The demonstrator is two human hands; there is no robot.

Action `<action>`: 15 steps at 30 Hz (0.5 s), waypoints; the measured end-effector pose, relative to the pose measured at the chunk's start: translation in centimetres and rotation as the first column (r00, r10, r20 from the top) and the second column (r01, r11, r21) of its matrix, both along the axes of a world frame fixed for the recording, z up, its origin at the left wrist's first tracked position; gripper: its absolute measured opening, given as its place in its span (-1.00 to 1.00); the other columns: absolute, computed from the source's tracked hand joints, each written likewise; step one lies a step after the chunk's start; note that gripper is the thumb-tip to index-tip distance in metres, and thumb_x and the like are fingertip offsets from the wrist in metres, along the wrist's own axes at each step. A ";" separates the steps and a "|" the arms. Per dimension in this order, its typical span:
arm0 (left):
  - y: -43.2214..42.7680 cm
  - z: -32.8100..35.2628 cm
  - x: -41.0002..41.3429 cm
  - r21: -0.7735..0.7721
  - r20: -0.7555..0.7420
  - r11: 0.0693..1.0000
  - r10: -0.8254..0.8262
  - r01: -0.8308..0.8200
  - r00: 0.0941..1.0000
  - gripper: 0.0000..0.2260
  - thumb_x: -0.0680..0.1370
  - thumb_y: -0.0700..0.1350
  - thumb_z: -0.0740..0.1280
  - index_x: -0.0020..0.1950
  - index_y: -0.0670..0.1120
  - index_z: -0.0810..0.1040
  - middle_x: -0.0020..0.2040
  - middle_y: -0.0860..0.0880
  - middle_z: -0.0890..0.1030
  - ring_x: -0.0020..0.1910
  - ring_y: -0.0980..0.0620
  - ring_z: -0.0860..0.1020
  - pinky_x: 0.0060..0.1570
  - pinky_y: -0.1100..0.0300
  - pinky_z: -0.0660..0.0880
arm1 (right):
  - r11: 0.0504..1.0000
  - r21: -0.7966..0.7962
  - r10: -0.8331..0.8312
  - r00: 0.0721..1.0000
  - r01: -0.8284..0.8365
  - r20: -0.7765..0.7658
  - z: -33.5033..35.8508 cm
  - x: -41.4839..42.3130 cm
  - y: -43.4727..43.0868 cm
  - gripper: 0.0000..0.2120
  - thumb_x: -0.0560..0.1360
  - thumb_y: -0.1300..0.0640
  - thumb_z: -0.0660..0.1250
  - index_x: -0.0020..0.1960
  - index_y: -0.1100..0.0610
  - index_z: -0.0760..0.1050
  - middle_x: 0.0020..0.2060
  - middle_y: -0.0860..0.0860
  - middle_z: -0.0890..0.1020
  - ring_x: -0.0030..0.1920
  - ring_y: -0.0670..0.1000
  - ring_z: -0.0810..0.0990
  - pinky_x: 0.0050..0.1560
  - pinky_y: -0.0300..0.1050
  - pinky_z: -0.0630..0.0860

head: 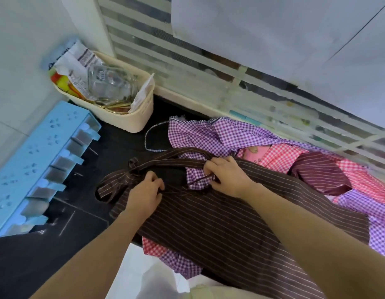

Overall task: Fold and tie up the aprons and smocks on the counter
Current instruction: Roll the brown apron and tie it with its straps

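A brown pinstriped apron (219, 223) lies spread over the black counter (113, 147) and hangs past its front edge. My left hand (144, 195) pinches its top edge near a knotted strap. My right hand (228, 175) grips the neck strap and the upper hem. Under it lie a purple gingham smock (219, 134), a red gingham one (290, 156) and a maroon striped piece (319, 171). A thin striped cord (147, 139) loops out to the left of the purple smock.
A cream plastic basket (131, 119) with a glass jar (109, 83) and packets stands at the back left. A blue wall rack (36, 160) runs along the left wall. Striped tiling and white cabinets rise behind the counter.
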State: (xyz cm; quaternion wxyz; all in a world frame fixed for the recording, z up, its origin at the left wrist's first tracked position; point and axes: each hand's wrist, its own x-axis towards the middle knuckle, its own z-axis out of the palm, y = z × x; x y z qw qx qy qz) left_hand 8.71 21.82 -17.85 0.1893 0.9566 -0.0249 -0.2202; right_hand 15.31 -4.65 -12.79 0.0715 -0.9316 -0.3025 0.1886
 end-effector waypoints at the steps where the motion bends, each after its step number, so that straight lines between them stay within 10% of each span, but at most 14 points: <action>1: 0.0 -0.1 -0.1 0.010 -0.004 1.000 0.003 -0.003 1.000 -0.81 0.54 -0.05 0.37 0.13 0.03 0.50 0.29 0.01 0.28 -0.07 0.06 0.54 -0.01 0.10 0.56 | 0.999 0.026 0.024 1.000 -0.025 0.006 0.0 0.0 -0.3 -0.85 0.47 0.04 0.36 0.03 -0.04 0.46 0.03 -0.09 0.46 0.09 -0.03 0.43 0.19 -0.06 0.25; 9: 0.2 -0.1 -0.4 0.029 -0.020 0.999 0.044 -0.044 0.999 -0.88 0.54 0.01 0.37 0.03 0.05 0.49 0.32 0.00 0.23 -0.08 0.09 0.50 -0.04 0.16 0.55 | 0.948 -0.284 0.137 0.989 -0.147 -0.055 -0.9 0.1 -0.6 -0.61 0.52 -0.18 0.30 0.27 -0.04 0.51 0.36 0.02 0.33 0.38 0.08 0.23 0.43 0.10 0.05; 15: 1.1 0.3 -0.6 -0.072 0.078 0.997 0.045 -0.039 0.996 -0.93 0.54 -0.02 0.37 -0.08 0.03 0.50 0.31 0.12 0.33 -0.17 0.17 0.51 -0.15 0.22 0.54 | 0.978 -0.141 0.150 0.988 -0.151 -0.021 -0.7 0.4 -1.1 -0.72 0.50 -0.08 0.35 0.15 -0.03 0.43 0.30 -0.01 0.35 0.33 0.06 0.27 0.37 0.04 0.09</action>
